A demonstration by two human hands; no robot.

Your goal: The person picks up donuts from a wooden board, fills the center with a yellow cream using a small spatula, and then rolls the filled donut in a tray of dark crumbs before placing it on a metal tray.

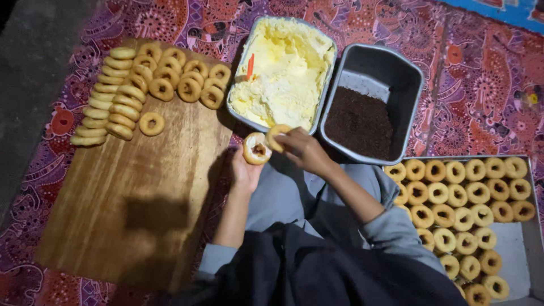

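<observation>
Patterned red and purple cloth (481, 85) covers the floor where you sit. Your left hand (245, 170) cups a split doughnut half (256, 148), cut face up with cream and a dark centre, fingers curled under it. Your right hand (303, 150) pinches the other doughnut half (277, 136) between thumb and fingertips, just beside the first, near the rim of the cream tray (283, 68). An orange spatula (250, 67) stands in the cream. Next to it sits a grey tin (396, 73) of chocolate sprinkles (360, 122). Plain doughnuts (147, 79) lie stacked on the wooden board (124, 198) to your left; filled ones (464, 204) crowd a metal tray (513, 249) to your right.
</observation>
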